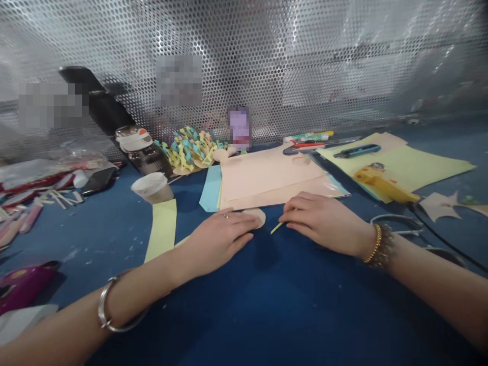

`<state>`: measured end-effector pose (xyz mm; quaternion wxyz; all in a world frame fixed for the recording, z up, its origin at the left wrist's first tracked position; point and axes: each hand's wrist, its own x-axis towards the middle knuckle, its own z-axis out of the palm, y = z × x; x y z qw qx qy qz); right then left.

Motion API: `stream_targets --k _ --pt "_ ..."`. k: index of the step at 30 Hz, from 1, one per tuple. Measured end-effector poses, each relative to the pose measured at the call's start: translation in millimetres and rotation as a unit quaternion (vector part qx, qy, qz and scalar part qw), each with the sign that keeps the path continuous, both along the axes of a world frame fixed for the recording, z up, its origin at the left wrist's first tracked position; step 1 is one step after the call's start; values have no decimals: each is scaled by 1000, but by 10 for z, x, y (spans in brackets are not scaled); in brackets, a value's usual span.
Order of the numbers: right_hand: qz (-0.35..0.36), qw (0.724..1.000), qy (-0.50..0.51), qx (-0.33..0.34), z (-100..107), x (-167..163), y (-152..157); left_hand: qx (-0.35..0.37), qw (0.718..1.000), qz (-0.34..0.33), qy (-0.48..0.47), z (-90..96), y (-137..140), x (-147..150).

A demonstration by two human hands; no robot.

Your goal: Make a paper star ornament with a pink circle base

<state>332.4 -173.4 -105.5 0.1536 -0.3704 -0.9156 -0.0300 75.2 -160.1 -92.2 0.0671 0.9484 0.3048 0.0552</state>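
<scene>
Head view, the only feed I have at this end. Left hand [221, 234]: fingers stretched out and side by side, laid over the left part of a pale disc [261, 217]; thumb apart from them on the near side. I see no pinch here. Right hand [320, 221]: thumb and fingertips pressed together on a thin yellow strip [276, 228], its free end slanting left and near. The disc lies on the blue table [244, 315], just nearer than the peach sheets [263, 173]; strip and disc are apart, with a narrow gap between.

Handling, my judgement: the step is steadying the disc while managing the strip. I would hold the disc with light, flat pressure, since paper-like stock could crease, and leave its right edge uncovered. The strip looks slight and likely to bend, so a soft grip close to the working end should steer better than a hard squeeze. I would rest the right wrist for steadiness, minding the scissors [400, 219] beside that forearm and the cord of the yellow glue gun [385, 187] farther right. Whether the strip carries adhesive, I cannot tell.
</scene>
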Motion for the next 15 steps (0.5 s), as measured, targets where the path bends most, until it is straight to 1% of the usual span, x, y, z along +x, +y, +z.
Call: stream_targets --k 3,5,9,10,12,15 --pt "8 1000 4 0 3 -17 -2 -11 1000 -2 8 8 -101 -51" --pt "11 1000 7 -3 5 -22 3 -13 1000 -2 -8 38 -118 -89" --pt "11 1000 -1 -7 5 -25 13 37 998 31 -45 104 23 -124" --pt "11 1000 -4 -9 7 -25 13 51 997 30 -39 113 75 -120" --pt "12 1000 0 -13 13 -22 12 74 997 10 2 119 161 -97" --pt "-7 999 42 0 37 7 12 118 991 -29 58 103 214 -41"
